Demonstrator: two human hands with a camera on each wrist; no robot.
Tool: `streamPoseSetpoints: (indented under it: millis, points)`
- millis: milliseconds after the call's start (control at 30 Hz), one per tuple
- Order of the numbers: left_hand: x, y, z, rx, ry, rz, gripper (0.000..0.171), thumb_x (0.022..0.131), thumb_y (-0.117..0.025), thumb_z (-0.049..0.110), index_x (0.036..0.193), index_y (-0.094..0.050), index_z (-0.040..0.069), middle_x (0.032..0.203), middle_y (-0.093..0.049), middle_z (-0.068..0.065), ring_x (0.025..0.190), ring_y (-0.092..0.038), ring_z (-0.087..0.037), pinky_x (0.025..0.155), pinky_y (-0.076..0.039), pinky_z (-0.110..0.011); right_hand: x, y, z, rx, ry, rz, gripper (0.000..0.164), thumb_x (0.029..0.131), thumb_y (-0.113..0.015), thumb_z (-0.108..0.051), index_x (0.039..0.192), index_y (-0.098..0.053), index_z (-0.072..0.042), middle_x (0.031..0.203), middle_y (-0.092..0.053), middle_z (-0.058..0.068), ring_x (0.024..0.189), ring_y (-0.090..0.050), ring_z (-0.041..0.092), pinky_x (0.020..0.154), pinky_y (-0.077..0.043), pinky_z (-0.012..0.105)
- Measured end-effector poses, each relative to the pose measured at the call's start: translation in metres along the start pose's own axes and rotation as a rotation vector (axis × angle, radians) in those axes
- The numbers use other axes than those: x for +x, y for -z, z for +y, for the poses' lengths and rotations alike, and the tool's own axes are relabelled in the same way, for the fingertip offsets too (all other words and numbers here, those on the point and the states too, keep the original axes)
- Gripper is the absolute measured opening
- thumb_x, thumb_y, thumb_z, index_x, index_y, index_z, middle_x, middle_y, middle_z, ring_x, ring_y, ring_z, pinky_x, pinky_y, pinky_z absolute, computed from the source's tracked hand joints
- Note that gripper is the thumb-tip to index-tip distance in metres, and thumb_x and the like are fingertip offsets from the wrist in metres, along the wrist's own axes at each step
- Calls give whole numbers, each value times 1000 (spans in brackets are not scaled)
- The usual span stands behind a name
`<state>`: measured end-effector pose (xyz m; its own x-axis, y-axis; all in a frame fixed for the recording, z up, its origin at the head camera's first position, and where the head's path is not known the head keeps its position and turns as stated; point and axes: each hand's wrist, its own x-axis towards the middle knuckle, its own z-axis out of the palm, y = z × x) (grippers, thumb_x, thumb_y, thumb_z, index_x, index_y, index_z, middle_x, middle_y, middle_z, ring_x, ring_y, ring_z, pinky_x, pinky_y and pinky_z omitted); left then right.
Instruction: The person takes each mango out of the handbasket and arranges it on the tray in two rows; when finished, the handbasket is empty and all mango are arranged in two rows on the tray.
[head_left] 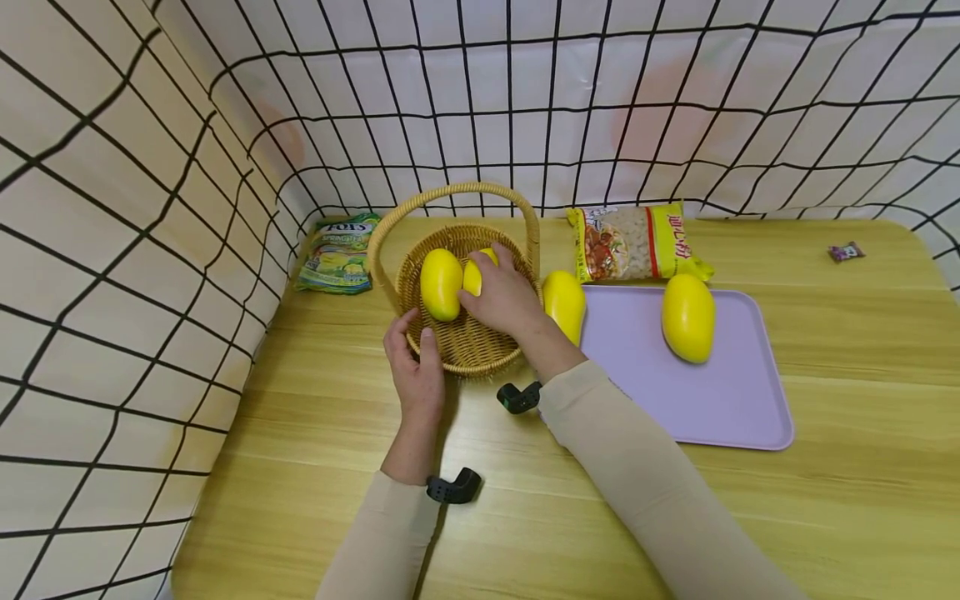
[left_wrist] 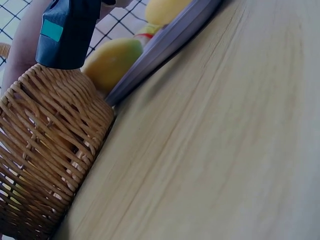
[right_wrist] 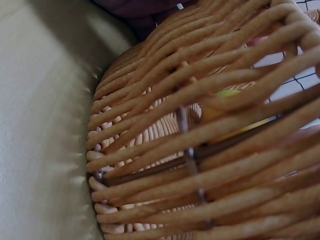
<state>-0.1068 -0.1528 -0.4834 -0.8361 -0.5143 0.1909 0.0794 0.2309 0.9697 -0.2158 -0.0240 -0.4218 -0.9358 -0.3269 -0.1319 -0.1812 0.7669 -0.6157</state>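
Note:
A round wicker basket (head_left: pixel 480 360) with an arched handle stands on the table. Inside lies a yellow mango (head_left: pixel 441 284), and beside it my right hand (head_left: pixel 504 293) grips a second mango (head_left: pixel 472 278), partly hidden by the fingers. My left hand (head_left: pixel 417 371) holds the basket's front-left rim, thumb toward the inside. Just right of the basket, a third mango (head_left: pixel 564 302) lies at the edge of a lilac tray (head_left: pixel 720 408); another mango (head_left: pixel 688 318) is on the tray's far right. Both wrist views show the basket's woven side (left_wrist: pixel 50 150) up close, without fingers.
Behind the tray lies a yellow-and-clear food bag (head_left: pixel 633 242). A green snack packet (head_left: pixel 339 254) is left of the basket. One small purple-wrapped candy (head_left: pixel 846 252) lies far right. Grid-patterned cloth walls (head_left: pixel 510 108) border the table (head_left: pixel 300 458) at the back and left.

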Motion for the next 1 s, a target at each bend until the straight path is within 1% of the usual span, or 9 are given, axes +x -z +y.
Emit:
streamPoseSetpoints:
  millis: [200, 433, 600, 700, 833, 900, 1000]
  points:
    - [2, 0, -1, -19, 4, -4, 37, 101, -53, 13, 137, -54, 4, 148, -42, -13, 148, -33, -25, 125, -23, -47, 0, -1, 0, 2, 1, 6, 71, 98, -63, -42, 159, -35, -19, 170, -14, 15, 134, -53, 44, 111, -44, 56]
    - [2, 0, -2, -36, 8, -5, 37, 101, -53, 13, 137, -54, 4, 148, -41, -13, 147, -35, -24, 124, -24, -46, 0, 0, 0, 3, 12, 21, 70, 97, -64, -42, 157, -38, -17, 169, -16, 17, 136, -52, 43, 112, -44, 55]
    - [3, 0, -3, -38, 1, -2, 36, 101, -53, 12, 136, -54, 4, 147, -42, -14, 147, -35, -24, 124, -24, -47, -3, 3, -2, 13, 22, 42, 70, 97, -65, -41, 158, -37, -18, 170, -15, 15, 140, -48, 42, 113, -42, 55]
    - [3, 0, -3, -33, -7, 0, 36, 101, -53, 12, 136, -54, 3, 146, -43, -14, 146, -36, -24, 124, -25, -47, -8, 8, -6, 25, 54, 79, 70, 97, -65, -41, 158, -38, -19, 171, -15, 13, 141, -48, 41, 113, -43, 55]
    - [3, 1, -3, -29, -3, -6, 37, 101, -53, 13, 136, -54, 3, 147, -43, -14, 146, -37, -24, 124, -25, -46, -19, 16, -15, 45, 131, 130, 69, 96, -67, -41, 156, -41, -20, 170, -18, 11, 143, -45, 38, 113, -44, 54]
    - [3, 1, -3, -27, 0, -9, 36, 101, -53, 13, 136, -54, 4, 147, -43, -13, 146, -36, -24, 124, -25, -46, -28, 21, -20, 69, 169, 140, 69, 95, -68, -41, 156, -42, -22, 170, -18, 9, 146, -42, 36, 113, -43, 54]
    - [4, 2, -3, -27, -3, -8, 36, 101, -53, 13, 136, -55, 4, 146, -44, -14, 145, -38, -24, 123, -26, -47, -42, 27, -25, 118, 206, 144, 70, 92, -72, -41, 155, -44, -26, 169, -21, 7, 142, -47, 35, 111, -45, 54]
